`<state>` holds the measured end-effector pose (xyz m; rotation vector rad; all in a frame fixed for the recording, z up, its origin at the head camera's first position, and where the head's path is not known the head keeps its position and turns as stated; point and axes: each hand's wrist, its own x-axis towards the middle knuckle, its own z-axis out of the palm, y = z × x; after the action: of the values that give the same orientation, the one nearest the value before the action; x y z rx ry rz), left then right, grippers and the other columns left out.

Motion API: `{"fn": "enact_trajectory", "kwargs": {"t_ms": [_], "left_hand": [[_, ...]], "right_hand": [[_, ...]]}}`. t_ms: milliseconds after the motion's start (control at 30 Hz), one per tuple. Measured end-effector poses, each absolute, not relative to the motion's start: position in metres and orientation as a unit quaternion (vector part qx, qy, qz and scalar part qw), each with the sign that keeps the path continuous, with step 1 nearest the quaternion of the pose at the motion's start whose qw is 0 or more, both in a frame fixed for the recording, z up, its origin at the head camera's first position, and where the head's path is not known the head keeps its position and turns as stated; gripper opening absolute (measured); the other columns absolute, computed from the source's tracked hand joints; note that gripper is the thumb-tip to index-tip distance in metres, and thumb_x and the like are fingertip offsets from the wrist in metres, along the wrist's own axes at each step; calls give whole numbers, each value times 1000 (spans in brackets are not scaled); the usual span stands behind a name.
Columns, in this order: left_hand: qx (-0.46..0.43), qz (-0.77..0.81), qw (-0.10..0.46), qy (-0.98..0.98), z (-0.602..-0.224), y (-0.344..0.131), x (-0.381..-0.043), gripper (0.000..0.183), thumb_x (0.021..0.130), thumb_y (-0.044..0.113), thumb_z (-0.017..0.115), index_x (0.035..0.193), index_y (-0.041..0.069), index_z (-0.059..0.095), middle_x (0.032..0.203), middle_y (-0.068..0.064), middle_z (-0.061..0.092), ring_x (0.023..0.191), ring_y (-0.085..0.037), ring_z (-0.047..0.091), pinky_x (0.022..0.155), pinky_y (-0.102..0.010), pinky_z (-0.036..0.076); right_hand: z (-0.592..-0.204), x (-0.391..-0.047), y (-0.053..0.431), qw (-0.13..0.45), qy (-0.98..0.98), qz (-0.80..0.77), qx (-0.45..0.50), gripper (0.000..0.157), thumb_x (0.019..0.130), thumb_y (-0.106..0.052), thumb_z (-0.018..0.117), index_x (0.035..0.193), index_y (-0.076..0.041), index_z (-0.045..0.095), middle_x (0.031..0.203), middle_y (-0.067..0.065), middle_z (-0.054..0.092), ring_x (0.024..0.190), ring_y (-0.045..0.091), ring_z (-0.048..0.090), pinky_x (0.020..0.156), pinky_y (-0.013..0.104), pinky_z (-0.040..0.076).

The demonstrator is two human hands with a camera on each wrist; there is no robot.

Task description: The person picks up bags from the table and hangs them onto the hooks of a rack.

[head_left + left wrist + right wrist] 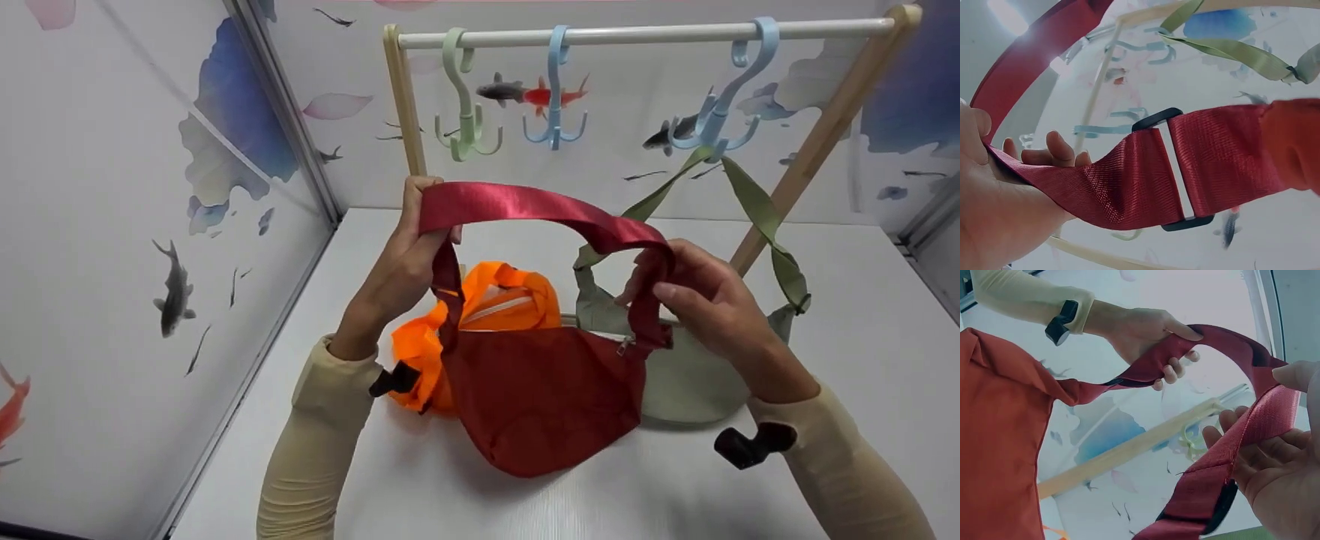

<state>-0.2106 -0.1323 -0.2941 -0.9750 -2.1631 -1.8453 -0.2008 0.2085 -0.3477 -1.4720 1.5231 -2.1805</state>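
A dark red shoulder bag (547,397) hangs mid-view, zip along its top edge and a small zip pull at its right corner. Its wide, shiny strap (517,202) arches up between both hands. At the strap's left side my left hand (401,259) grips it, thumb on one face and fingers behind. My right hand (709,300) holds the right side near the bag's corner; in the right wrist view the thumb meets the strap's edge while the fingers lie behind it. Close up in the left wrist view is a black strap slider (1157,119).
Behind the red bag lies a crumpled orange bag (517,281). A sage green bag (694,390) hangs by its strap from the right blue hook (720,112). A green hook (466,120) and another blue hook (555,90) share the rack's white rail (645,34).
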Motion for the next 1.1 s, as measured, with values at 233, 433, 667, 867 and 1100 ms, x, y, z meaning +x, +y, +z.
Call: {"fn": "enact_trajectory", "kwargs": {"t_ms": [233, 433, 667, 867, 1100], "left_hand": [[-326, -595, 47, -733, -302, -130, -226, 28, 101, 20, 36, 127, 10, 33, 91, -15, 47, 66, -37, 38, 52, -32, 40], [-347, -610, 41, -712, -305, -129, -236, 21, 103, 16, 33, 120, 8, 43, 88, -14, 54, 81, -35, 51, 67, -34, 42], [-345, -637, 22, -689, -307, -130, -243, 30, 99, 4, 32, 123, 1, 50, 90, -14, 62, 85, -36, 61, 77, -36, 49], [-344, -632, 9, -694, -308, -133, -246, 41, 92, -6, 38, 130, -4, 53, 101, -11, 57, 81, -28, 54, 73, -30, 47], [-355, -547, -25, -758, -309, -134, -244, 56, 88, 15, 64, 141, 7, 50, 122, -11, 63, 103, -24, 63, 89, -35, 54]], "right_hand": [[-346, -207, 217, 40, 496, -736, -458, 38, 90, 24, 33, 125, 12, 44, 105, 22, 61, 95, 28, 63, 82, 33, 57], [-339, -207, 222, 32, 529, -739, -416, 38, 88, 25, 37, 120, 8, 49, 100, 16, 61, 91, 23, 61, 84, 30, 56], [-331, -206, 227, 36, 583, -730, -355, 31, 94, 14, 42, 118, -3, 53, 99, 9, 59, 88, 17, 57, 77, 24, 55], [-325, -206, 227, 34, 603, -729, -322, 18, 100, 6, 45, 112, -2, 56, 90, 8, 57, 79, 17, 54, 70, 23, 52], [-316, -204, 222, -14, 673, -705, -225, 11, 92, 11, 56, 102, 6, 54, 84, 15, 60, 73, 20, 56, 61, 25, 53]]}}
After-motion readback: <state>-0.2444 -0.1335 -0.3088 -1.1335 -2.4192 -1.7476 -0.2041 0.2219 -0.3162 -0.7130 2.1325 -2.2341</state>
